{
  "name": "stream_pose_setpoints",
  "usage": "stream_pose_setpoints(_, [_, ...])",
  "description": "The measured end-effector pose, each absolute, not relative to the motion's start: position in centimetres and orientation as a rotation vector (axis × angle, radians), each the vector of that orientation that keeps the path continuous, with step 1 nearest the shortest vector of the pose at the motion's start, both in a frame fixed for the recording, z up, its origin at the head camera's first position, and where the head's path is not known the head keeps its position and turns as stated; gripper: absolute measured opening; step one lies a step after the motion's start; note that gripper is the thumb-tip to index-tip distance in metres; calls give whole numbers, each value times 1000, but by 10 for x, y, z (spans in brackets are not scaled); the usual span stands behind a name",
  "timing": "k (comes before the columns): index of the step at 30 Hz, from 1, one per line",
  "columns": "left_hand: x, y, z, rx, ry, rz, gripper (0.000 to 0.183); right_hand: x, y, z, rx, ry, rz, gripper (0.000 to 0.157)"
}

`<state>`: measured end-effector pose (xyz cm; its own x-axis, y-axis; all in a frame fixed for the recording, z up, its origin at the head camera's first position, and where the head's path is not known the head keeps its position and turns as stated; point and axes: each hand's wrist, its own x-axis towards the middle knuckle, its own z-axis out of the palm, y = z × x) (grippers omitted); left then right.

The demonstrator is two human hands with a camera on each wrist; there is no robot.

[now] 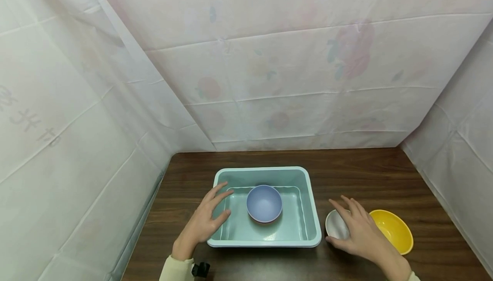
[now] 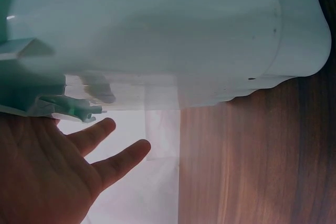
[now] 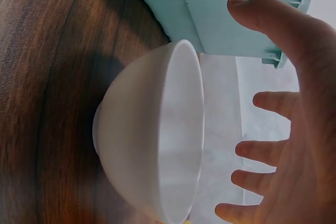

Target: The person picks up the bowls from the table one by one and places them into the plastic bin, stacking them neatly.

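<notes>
A light teal plastic basin point(image 1: 235, 243) stands on the table with a blue-purple bowl point(image 1: 264, 204) inside it. A thin reddish edge shows under that bowl. My left hand point(image 1: 203, 221) is at the basin's left rim, fingers spread, holding nothing. In the left wrist view the hand point(image 2: 58, 177) is beside the basin's outer wall point(image 2: 157, 35). To the basin's right sits a white bowl point(image 1: 336, 225), upright on the table. My right hand point(image 1: 360, 234) hovers over it with fingers spread; the right wrist view shows a gap between the fingers and the white bowl point(image 3: 142, 129).
A yellow bowl point(image 1: 396, 229) stands to the right of the white one, partly behind my right hand. Dark wood tabletop point(image 1: 185, 174) surrounds the basin. White printed sheets point(image 1: 292, 80) hang behind the table and at both sides.
</notes>
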<state>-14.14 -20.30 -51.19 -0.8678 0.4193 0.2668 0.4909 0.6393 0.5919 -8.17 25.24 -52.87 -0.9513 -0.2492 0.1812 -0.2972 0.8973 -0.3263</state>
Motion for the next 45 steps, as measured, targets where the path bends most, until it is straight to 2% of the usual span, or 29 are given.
stream_pose_setpoints(33, [-141, -203, -512, -774, -2734, -1058, 48, -81, 252, -543, 372, -3083, 471, 97])
stream_pose_setpoints(45, [-141, -203, -511, -786, -2726, -1065, 49, -82, 251, -544, 383, -3097, 448, 91])
